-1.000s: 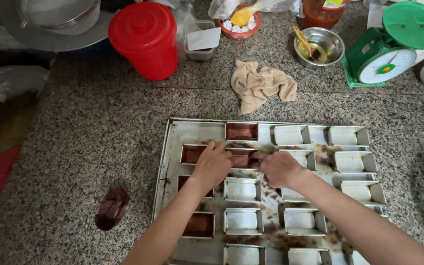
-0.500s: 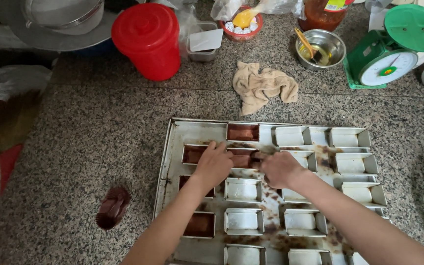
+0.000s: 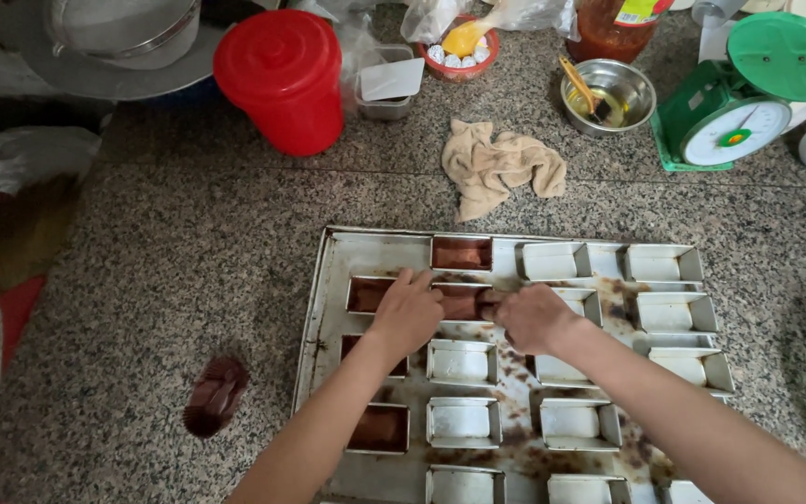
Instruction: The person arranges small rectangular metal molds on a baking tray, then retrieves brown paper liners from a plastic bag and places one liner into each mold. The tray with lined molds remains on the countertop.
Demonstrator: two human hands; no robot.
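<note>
Over the mould (image 3: pixel 464 303), both hands' fingers (image 3: pixel 492 301) meeting.

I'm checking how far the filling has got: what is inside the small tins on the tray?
Four or five tins near the tray's left hold brown batter; the rest look empty. Both hands, left hand and right hand, hide part of one.
</note>
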